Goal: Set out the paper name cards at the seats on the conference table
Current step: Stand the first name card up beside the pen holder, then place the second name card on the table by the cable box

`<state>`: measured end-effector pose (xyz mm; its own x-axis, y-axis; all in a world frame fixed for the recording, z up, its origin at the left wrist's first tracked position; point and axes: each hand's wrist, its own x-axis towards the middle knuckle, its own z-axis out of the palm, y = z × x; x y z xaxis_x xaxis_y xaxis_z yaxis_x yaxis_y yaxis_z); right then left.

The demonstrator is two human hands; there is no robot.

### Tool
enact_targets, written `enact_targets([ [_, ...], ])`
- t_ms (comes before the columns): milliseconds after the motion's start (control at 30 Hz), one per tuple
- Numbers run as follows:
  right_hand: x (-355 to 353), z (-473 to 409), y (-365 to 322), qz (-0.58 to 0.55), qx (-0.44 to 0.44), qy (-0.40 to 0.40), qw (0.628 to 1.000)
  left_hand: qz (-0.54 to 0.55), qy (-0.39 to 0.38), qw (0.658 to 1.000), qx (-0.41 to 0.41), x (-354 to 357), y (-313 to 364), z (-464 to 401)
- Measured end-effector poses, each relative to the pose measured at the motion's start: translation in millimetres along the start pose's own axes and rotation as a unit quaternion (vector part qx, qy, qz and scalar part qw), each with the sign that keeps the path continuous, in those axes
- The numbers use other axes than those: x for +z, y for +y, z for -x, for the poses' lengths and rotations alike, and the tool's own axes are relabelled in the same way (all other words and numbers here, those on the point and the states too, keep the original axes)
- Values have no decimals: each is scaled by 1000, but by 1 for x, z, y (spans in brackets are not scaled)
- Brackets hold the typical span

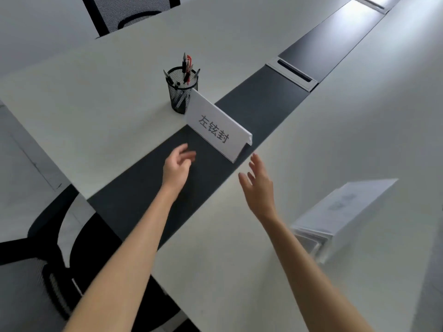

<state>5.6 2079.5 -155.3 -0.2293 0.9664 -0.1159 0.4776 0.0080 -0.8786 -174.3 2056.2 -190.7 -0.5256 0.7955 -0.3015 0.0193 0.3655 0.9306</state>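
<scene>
Just beyond both hands' fingers point(189, 155): name card point(217, 128).

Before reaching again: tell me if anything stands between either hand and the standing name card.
Nothing visible does. The left hand and right hand hover open just short of the name card; the pen holder stands behind it.

Two bare forearms, no sleeves, left hand point(178, 164) & right hand point(260, 185) w/o rings, watch
</scene>
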Motion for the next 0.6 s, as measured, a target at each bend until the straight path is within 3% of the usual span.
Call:
enact_targets([
  [200, -93, 99, 9, -27, -91, 14, 995, 3, -16, 1000, -22, 26, -33, 170],
  [433, -231, 101, 40, -20, -122, 180, 976, -23, -22, 999, 25, 98, -10, 272],
  [500, -257, 83, 54, 22, -114, 156, 981, -29, -15, 998, 59, 121, 2, 276],
  [600, -288, 45, 82, 118, -82, 44, 989, -42, 5, 995, 96, 157, 18, 275],
])
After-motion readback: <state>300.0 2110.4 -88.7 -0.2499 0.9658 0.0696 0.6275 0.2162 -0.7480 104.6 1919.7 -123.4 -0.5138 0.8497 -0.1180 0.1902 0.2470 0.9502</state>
